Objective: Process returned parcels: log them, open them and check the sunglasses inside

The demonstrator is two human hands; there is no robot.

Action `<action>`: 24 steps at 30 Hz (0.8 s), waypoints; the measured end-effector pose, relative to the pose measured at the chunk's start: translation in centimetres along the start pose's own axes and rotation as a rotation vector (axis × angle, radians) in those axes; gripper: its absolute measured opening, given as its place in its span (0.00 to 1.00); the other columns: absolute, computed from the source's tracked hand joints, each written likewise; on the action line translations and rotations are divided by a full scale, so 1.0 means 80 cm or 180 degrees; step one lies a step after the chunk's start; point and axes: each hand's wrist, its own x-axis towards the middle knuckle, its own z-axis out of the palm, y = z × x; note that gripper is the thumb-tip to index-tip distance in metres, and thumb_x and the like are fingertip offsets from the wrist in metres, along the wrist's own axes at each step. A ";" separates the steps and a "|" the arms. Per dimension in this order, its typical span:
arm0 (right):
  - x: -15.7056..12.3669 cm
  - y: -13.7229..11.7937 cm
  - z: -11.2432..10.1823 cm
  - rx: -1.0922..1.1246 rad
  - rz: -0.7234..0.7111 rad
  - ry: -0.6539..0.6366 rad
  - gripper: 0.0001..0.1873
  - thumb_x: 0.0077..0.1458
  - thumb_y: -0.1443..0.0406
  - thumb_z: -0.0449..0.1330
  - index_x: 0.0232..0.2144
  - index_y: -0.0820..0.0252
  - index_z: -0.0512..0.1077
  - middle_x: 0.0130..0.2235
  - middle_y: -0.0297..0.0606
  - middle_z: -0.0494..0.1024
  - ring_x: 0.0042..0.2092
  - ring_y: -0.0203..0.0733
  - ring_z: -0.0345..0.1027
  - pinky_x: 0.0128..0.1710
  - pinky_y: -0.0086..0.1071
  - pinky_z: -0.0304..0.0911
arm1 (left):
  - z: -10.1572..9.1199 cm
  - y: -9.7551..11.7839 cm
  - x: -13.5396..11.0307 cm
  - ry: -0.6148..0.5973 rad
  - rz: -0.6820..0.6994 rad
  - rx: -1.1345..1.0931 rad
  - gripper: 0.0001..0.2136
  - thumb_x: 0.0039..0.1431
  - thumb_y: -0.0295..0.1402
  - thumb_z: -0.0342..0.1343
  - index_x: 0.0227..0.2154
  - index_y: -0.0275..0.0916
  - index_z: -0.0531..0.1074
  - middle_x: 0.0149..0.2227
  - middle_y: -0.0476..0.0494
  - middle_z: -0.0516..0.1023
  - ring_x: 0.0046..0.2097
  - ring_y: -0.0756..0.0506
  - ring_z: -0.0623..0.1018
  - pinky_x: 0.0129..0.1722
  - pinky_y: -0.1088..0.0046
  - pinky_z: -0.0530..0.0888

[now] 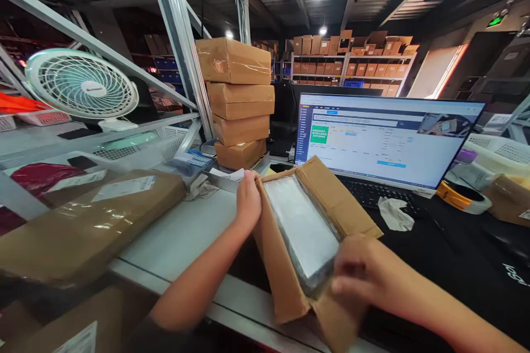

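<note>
An open brown cardboard box (327, 193) lies on the table in front of me, flaps spread. Inside it sits a flat item wrapped in clear plastic (300, 229). My left hand (247, 198) grips the box's far left corner, fingers curled over the edge. My right hand (364, 273) is blurred at the box's near end, fingers closed against the wrapped item and the near flap.
A stack of taped cardboard boxes (238, 102) stands behind the box. A monitor (385, 138) and black keyboard (375, 193) are at right, with a tape roll (459, 197). A white fan (80, 85) and large wrapped parcels (89, 220) fill the left.
</note>
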 end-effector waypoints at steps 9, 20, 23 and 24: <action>0.016 0.012 -0.001 0.0165 0.0778 0.0081 0.63 0.42 0.53 0.73 0.71 0.65 0.44 0.67 0.58 0.58 0.68 0.59 0.53 0.65 0.52 0.55 | -0.016 0.079 -0.069 -0.0007 0.1816 0.0550 0.24 0.70 0.47 0.32 0.45 0.42 0.72 0.43 0.39 0.76 0.47 0.38 0.72 0.50 0.56 0.66; -0.005 0.043 0.013 0.1085 0.1150 0.0627 0.63 0.36 0.52 0.74 0.69 0.59 0.48 0.64 0.54 0.62 0.63 0.58 0.60 0.62 0.51 0.57 | -0.055 0.023 -0.062 -0.0600 0.1317 -0.0269 0.51 0.45 0.73 0.46 0.67 0.48 0.50 0.69 0.38 0.57 0.67 0.30 0.62 0.65 0.49 0.63; -0.020 0.052 0.028 0.1463 0.1071 0.1007 0.57 0.38 0.59 0.72 0.66 0.56 0.50 0.59 0.50 0.67 0.60 0.53 0.64 0.60 0.47 0.60 | -0.051 -0.027 -0.031 -0.1592 0.0669 -0.0844 0.66 0.29 0.81 0.41 0.70 0.49 0.37 0.72 0.34 0.49 0.66 0.27 0.63 0.61 0.46 0.67; -0.022 0.053 0.032 0.1575 0.0992 0.1078 0.56 0.38 0.61 0.71 0.66 0.56 0.50 0.58 0.49 0.68 0.60 0.52 0.65 0.60 0.46 0.60 | -0.047 -0.040 -0.025 -0.1895 0.0570 -0.0859 0.65 0.30 0.80 0.41 0.71 0.48 0.38 0.71 0.31 0.51 0.65 0.27 0.66 0.59 0.46 0.69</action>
